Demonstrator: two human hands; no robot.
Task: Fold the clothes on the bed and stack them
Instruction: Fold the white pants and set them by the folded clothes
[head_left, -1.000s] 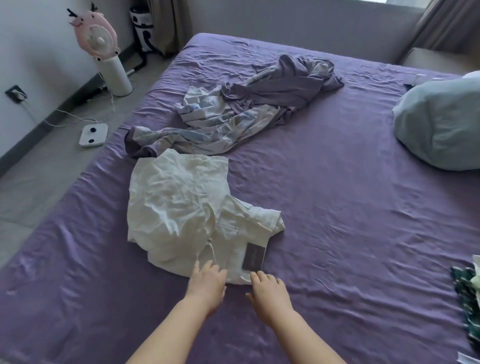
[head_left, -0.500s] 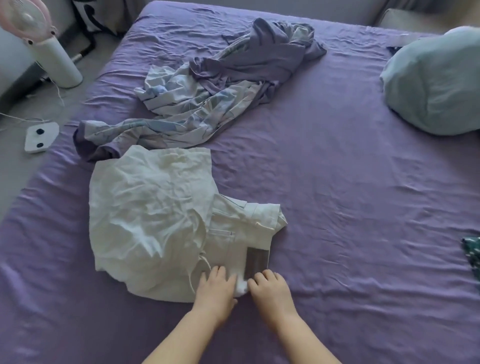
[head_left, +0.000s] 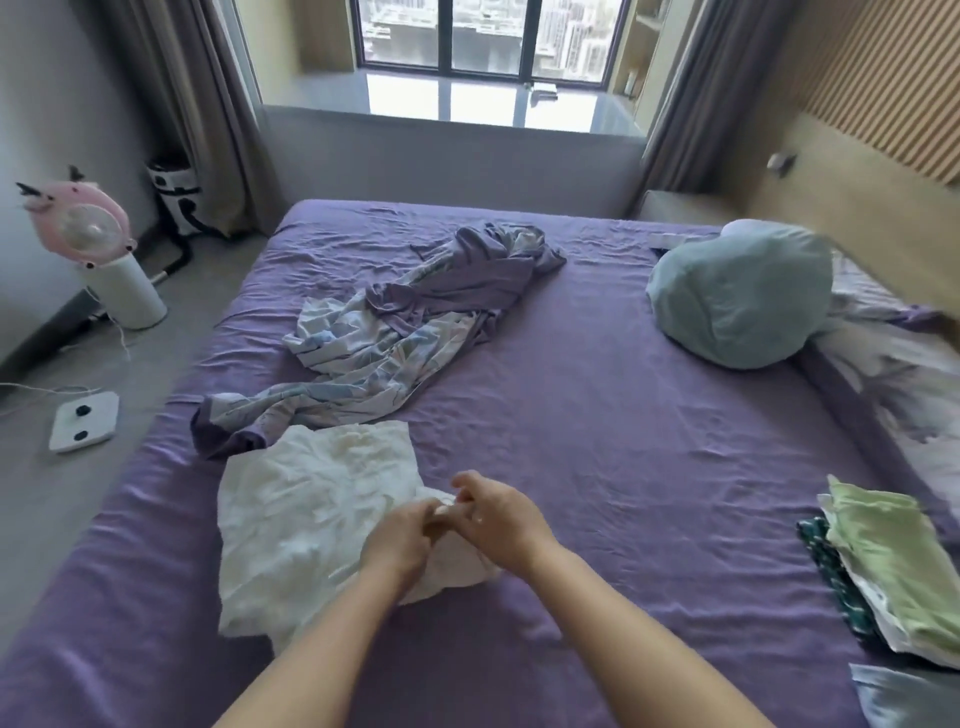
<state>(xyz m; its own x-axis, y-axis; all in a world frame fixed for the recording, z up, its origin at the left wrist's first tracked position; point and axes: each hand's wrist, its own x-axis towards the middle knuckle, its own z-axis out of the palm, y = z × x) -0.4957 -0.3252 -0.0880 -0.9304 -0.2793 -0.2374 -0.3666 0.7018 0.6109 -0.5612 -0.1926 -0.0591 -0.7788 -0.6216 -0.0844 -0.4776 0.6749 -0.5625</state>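
A crumpled white garment (head_left: 306, 509) lies on the purple bed (head_left: 597, 441) in front of me. My left hand (head_left: 397, 543) and my right hand (head_left: 496, 512) meet over its right end, and each grips a bunch of the white cloth, lifted slightly off the sheet. Behind it sprawls an unfolded pile: a light patterned garment (head_left: 363, 358) tangled with a purple garment (head_left: 467, 280). A stack of folded clothes (head_left: 883, 561), green on top, sits at the bed's right edge.
A blue-grey pillow (head_left: 737, 296) rests at the right, with rumpled bedding (head_left: 893, 384) beyond it. On the floor to the left stand a pink fan (head_left: 98, 249) and a white scale (head_left: 83, 421). A window (head_left: 483, 36) faces the bed's far end.
My hands went from lying flat at the white garment's near edge to gripping and raising its right end. The view has tilted up, now showing the window and the folded stack.
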